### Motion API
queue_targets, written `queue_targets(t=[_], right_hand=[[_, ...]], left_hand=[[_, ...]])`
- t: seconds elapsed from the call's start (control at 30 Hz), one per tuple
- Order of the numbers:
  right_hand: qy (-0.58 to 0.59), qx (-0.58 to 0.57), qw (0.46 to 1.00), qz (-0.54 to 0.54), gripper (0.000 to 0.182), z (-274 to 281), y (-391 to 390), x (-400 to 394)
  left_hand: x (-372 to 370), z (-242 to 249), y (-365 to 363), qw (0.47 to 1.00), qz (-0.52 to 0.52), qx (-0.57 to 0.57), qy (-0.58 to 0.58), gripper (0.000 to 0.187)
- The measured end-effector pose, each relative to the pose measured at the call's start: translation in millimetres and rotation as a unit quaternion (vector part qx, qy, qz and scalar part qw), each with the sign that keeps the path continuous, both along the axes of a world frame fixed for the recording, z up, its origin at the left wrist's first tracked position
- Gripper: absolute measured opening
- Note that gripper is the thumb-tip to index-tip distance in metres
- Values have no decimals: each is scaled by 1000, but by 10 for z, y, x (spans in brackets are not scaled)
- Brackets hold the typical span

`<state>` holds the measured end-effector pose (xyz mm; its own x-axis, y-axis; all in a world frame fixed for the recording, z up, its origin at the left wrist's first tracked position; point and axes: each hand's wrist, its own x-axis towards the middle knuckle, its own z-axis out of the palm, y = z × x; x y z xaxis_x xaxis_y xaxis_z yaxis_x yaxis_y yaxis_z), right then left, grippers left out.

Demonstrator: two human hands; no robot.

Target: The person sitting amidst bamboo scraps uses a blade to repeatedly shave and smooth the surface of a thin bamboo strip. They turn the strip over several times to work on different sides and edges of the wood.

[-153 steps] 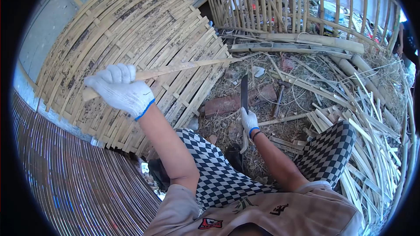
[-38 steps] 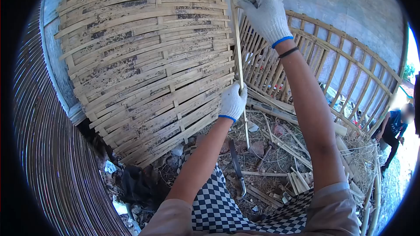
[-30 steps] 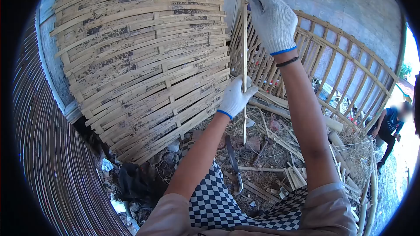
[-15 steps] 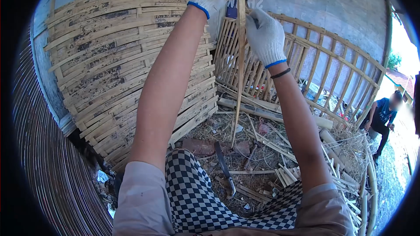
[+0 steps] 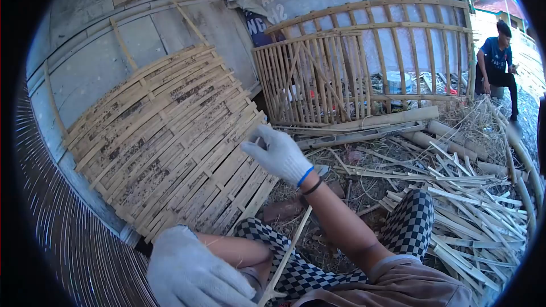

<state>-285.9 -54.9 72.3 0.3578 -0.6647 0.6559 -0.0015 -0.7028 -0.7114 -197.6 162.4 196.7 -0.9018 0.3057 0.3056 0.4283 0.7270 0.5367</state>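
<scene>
My left hand (image 5: 196,273), in a white knit glove, is large and close at the lower left. Its fingers stretch toward the bottom edge, partly cut off, and I see nothing held in them. A narrow pale bamboo strip (image 5: 289,256) slants across my lap beside those fingertips; its upper part passes out of sight behind my right forearm. My right hand (image 5: 278,154), gloved with a blue cuff, is raised in front of the woven bamboo panel (image 5: 170,142). Thumb and fingers are loosely bent, with a gap between them and nothing visible there.
Split bamboo strips (image 5: 478,222) lie heaped at the right. Bamboo poles (image 5: 387,122) rest on the littered ground before a slatted bamboo fence (image 5: 318,79). A reddish-brown block (image 5: 281,210) lies near my knees. Another person (image 5: 496,62) sits at the far right.
Both hands have come down from the upright bamboo strip, the left to the lower left near me. The strip now slants low across my lap. My view has turned, and the knife no longer shows.
</scene>
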Motion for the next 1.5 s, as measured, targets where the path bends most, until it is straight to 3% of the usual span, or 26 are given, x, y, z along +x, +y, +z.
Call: queue_targets(t=[0.1, 0.17, 0.23, 0.27, 0.37, 0.4, 0.5, 0.6, 0.67, 0.73, 0.8, 0.83, 0.87, 0.93, 1.0, 1.1, 1.23, 1.33, 1.43, 1.5], right_hand=[[144, -38, 980, 131, 47, -252, 97, -541], [217, 0, 901, 377, 59, -528, 204, -824], [204, -102, 829, 511, 72, -1135, 299, -725], [274, -47, 834, 477, 69, -1282, 507, -726], [347, -145, 885, 275, 49, -1841, 839, -516], [345, -159, 893, 243, 23, -1908, 856, -435], [299, -145, 922, 200, 10, -1674, 719, -286], [231, -192, 946, 123, 4, -1319, 525, -84], [186, -177, 961, 103, 8, -1129, 362, 83], [150, -155, 974, 69, 14, -925, 153, 265], [127, -92, 987, 44, 25, -716, -52, 399], [121, -75, 990, 18, 29, -642, -206, 486], [128, -63, 990, -7, 31, -536, -328, 524], [132, -43, 990, -31, 34, -368, -562, 569], [124, -31, 991, -30, 36, -240, -786, 585], [65, -83, 993, -53, 38, -15, -980, 541], [-65, -159, 982, -81, 39, 397, -1025, 421], [-71, -164, 977, -117, 35, 576, -1032, 350], [-37, -151, 975, -157, 35, 604, -1095, 311], [18, -148, 970, -190, 37, 584, -1140, 235]], left_hand=[[-59, -247, 431, 999, -20, -44, 13, 27], [-17, -412, 551, 998, 7, -60, 8, 28], [23, -562, 628, 997, 33, -75, -8, 29], [54, -623, 646, 996, 43, -81, -20, 30], [112, -683, 715, 992, 64, -94, -49, 31], [132, -671, 712, 991, 68, -95, -57, 32], [179, -529, 558, 995, 44, -62, -62, 34], [381, -351, 259, 999, -7, 42, 8, 19], [724, -267, 208, 976, 103, 89, 170, 20], [937, -76, 9, 922, 238, 105, 285, 28], [897, 145, -364, 810, 382, 184, 405, 29], [1093, 258, -700, 807, 356, 239, 405, 38], [842, 296, -919, 689, 454, 187, 533, 32], [777, 481, -1401, 614, 559, 165, 532, 52], [993, 581, -1934, 639, 493, 177, 563, 45], [1156, 869, -2370, 659, 490, 263, 507, 47], [1119, 995, -2765, 654, 515, 275, 481, 48], [951, 917, -2968, 628, 536, 293, 482, 48], [881, 852, -3015, 665, 506, 286, 469, 47], [798, 819, -2968, 651, 530, 260, 477, 47]])
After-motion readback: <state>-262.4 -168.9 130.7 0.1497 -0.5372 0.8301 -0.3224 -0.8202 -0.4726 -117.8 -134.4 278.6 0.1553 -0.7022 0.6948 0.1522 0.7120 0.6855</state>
